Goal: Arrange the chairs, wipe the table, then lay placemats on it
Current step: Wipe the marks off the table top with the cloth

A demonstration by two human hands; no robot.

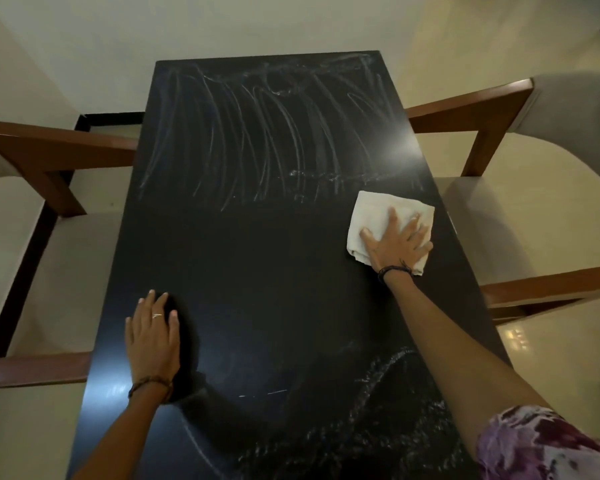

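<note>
Black rectangular table [257, 258], glossy top, as I see it from the head view. Far half: pale streaky wipe marks; near right corner: speckled smears. On it: one folded white cloth [378, 216] near the right edge (my right hand [397, 242] flat on it); my left hand [153, 334] flat near the left edge.

Dim light, glare on table [392, 147]
</note>
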